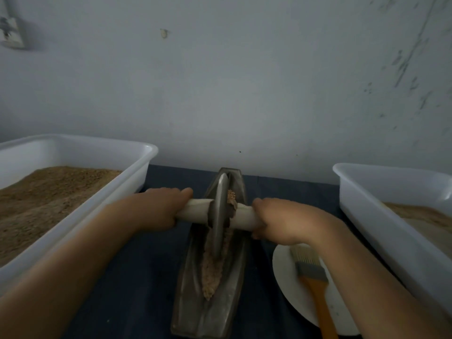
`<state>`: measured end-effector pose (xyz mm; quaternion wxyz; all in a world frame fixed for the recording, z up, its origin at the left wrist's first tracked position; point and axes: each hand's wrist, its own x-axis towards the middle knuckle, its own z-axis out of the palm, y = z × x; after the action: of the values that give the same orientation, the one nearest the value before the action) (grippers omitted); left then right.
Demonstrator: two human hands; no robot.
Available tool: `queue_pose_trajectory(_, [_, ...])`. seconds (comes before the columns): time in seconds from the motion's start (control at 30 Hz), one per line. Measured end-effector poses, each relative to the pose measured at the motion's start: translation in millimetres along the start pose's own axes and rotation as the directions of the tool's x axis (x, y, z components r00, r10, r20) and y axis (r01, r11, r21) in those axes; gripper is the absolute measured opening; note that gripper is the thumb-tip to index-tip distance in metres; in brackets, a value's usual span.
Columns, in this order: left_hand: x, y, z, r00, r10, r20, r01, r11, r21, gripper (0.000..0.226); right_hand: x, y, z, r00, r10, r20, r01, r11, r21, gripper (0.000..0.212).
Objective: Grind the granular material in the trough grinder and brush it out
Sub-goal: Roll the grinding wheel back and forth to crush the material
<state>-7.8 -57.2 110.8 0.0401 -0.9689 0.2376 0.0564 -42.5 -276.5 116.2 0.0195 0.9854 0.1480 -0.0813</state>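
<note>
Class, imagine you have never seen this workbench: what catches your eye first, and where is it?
First, the metal grinding wheel standing in the dark trough at centre, with the left hand and right hand gripping its pale axle either side. Next, the big white tub of brown grain at left. Then the orange-handled brush on a white plate, lower right.

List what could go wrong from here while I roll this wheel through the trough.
1. Material clings to the wheel on its right face; it may drop past the trough rim onto the dark cloth.
2. The right hand grips the axle directly above the plate holding the brush; pulling the wheel back, the forearm might knock the brush off.
3. The left hand grips close to the wheel, so fingers might get pinched against the trough rim.
</note>
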Motion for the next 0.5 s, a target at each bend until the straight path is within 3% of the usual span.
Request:
queue_pose_trajectory(0.07, [12.7, -2.4, 10.9, 0.986, -0.036, -0.162, 0.042, 0.998, 0.037, 0.034, 11.8, 6.6, 11.3, 0.984, 0.023, -0.175, -0.03, 0.999, -0.036, 0.032])
queue_pose_trajectory(0.17, [29.2, -2.6, 26.1, 0.912, -0.077, -0.404, 0.118, 0.99, 0.077, 0.035, 28.3, 17.9, 27.7, 0.904, -0.006, -0.428, -0.054, 0.99, -0.128, 0.027])
queue_pose_trajectory(0.27, [37.5, -1.8, 32.4, 0.848, -0.078, -0.524, 0.138, 0.987, 0.076, 0.041, 36.4, 21.7, 34.1, 0.858, -0.011, -0.513, -0.057, 0.992, -0.117, 0.027])
queue_pose_trajectory(0.4, [33.6, -3.9, 29.3, 0.864, -0.048, -0.501, 0.096, 0.993, 0.07, 0.037, 32.1, 19.2, 31.8, 0.876, -0.015, -0.482, -0.06, 0.988, -0.141, 0.026])
queue_pose_trajectory(0.5, [21.2, -4.0, 19.9, 0.949, -0.029, -0.315, 0.054, 0.996, 0.07, 0.04, 18.9, 11.0, 18.7, 0.954, -0.011, -0.301, -0.026, 0.993, -0.118, 0.026])
